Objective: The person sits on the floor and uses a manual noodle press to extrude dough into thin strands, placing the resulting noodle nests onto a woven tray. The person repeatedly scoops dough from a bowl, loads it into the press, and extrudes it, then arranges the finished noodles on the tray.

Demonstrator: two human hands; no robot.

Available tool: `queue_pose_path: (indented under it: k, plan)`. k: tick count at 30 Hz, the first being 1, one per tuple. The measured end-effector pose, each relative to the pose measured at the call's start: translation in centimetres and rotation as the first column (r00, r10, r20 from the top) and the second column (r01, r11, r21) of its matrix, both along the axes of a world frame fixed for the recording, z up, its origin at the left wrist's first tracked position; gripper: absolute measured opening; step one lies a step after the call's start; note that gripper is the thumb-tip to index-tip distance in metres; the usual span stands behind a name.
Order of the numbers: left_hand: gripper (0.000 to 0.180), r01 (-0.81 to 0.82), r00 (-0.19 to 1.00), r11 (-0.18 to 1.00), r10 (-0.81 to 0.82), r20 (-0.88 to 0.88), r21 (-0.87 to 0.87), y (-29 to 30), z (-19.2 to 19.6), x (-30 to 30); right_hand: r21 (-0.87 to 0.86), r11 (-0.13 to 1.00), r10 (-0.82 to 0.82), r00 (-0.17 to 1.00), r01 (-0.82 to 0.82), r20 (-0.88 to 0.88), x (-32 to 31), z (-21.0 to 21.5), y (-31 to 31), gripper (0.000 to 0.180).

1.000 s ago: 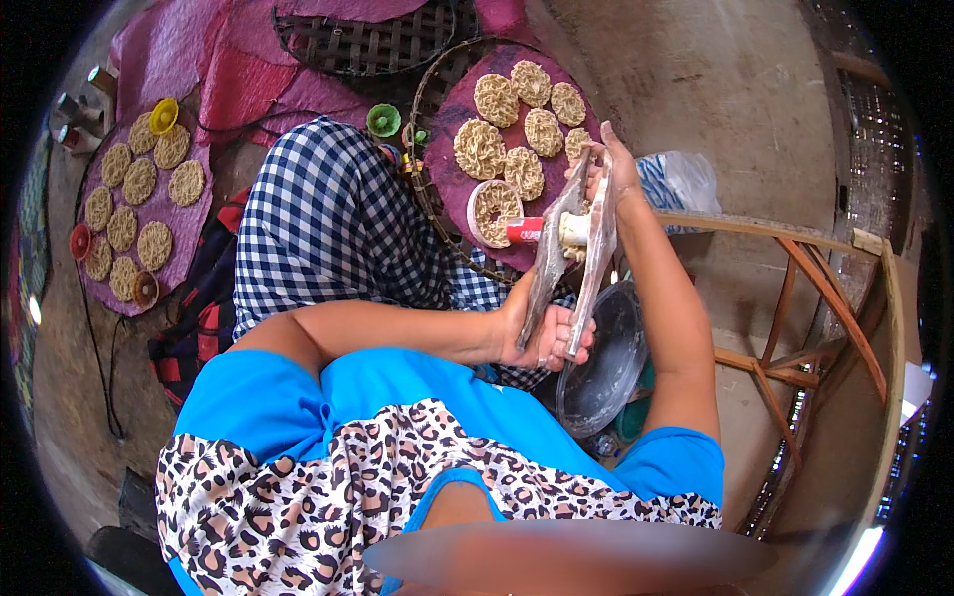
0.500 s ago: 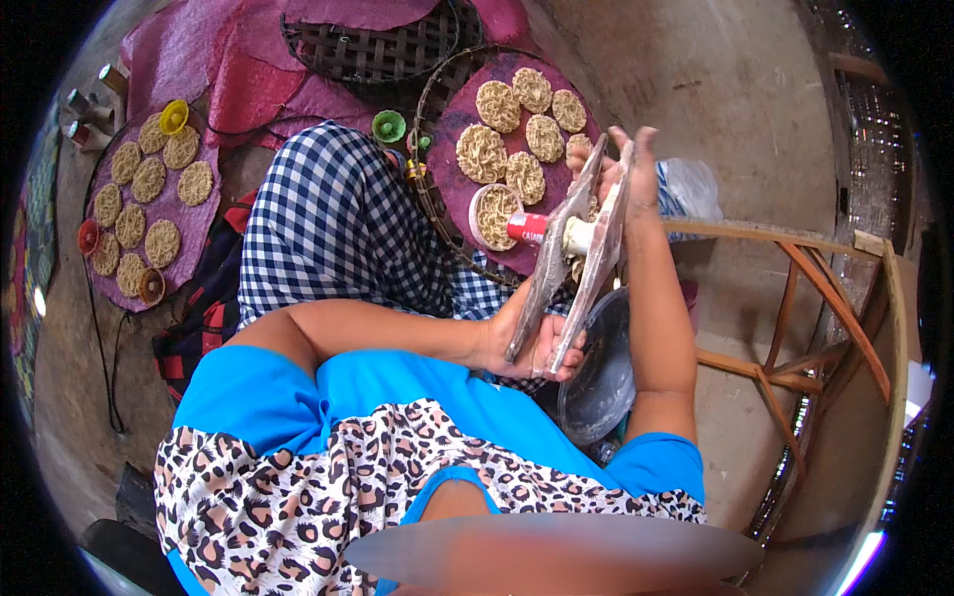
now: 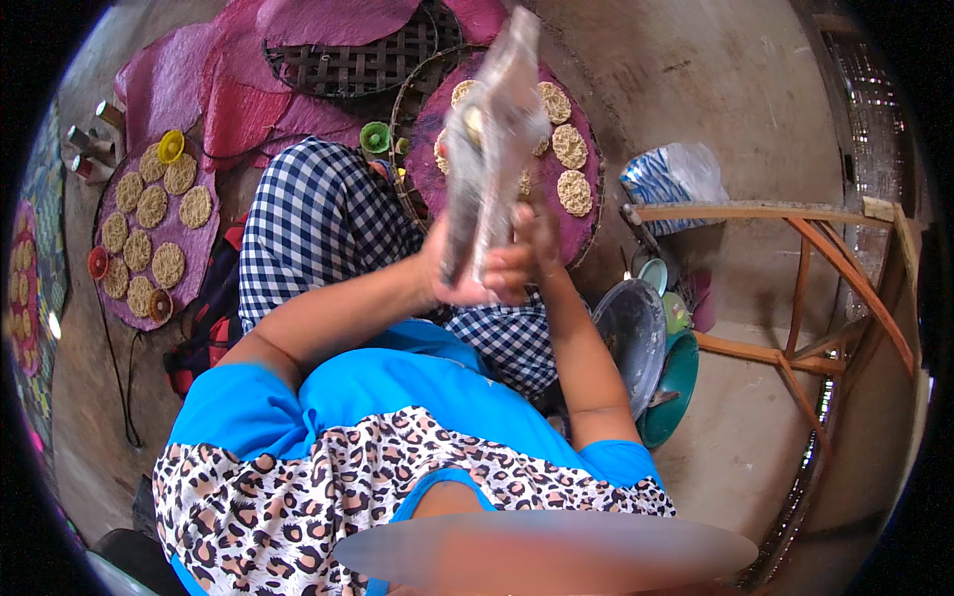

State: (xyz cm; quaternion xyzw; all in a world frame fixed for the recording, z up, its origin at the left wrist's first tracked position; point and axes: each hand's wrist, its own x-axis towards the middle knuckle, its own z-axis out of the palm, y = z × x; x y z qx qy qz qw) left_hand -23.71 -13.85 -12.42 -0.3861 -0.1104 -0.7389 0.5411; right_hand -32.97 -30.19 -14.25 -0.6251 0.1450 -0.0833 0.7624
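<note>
A long wooden hand press, made of two whitish, paste-smeared boards, is smeared by motion above the round tray. Around its lower end my left hand is closed. My right hand grips the same end from the other side, its fingers bent. Beneath the press lies a purple sheet on a round woven tray, bearing several pale discs of stringy dough. The press hides some of these discs, along with most of the tube between its boards.
Left of my checked-cloth knees, more dough discs lie on another purple sheet, with yellow, red and brown round pieces. A green ring-shaped piece sits near the tray. At right are a grey basin, a green basin and a wooden frame.
The press has swung left and away from me, over the tray. My right hand has come down from its far end to the near end, beside my left hand.
</note>
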Motion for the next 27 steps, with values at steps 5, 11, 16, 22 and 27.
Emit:
queue_pose_path:
  k: [5,11,16,22,27]
  plan:
    - [0.058,-0.355,0.934,0.917,0.339,0.117,0.179,1.3,0.0,8.5,-0.998,-0.047,-0.114,0.992,0.050,0.055,-0.5,1.9,3.1,0.044]
    - [0.045,-0.694,0.701,0.720,0.680,0.215,-0.013,2.0,-1.2,16.4,-0.996,-0.066,-0.324,0.945,-0.059,-0.034,-2.3,1.3,6.0,0.066]
    - [0.041,-0.672,0.732,0.739,0.654,0.188,0.045,2.4,-3.5,16.7,-0.999,0.041,-0.376,0.926,-0.035,-0.048,-2.8,1.0,6.6,0.080]
    - [0.042,-0.711,0.663,0.703,0.679,0.316,-0.018,2.2,-3.3,16.7,-0.980,0.010,-0.360,0.914,-0.199,-0.189,-2.5,1.2,6.4,0.086]
    - [0.040,-0.688,0.697,0.725,0.656,0.289,0.013,2.5,-3.1,16.5,-0.990,0.088,-0.548,0.825,-0.112,-0.142,-3.9,1.1,7.2,0.087]
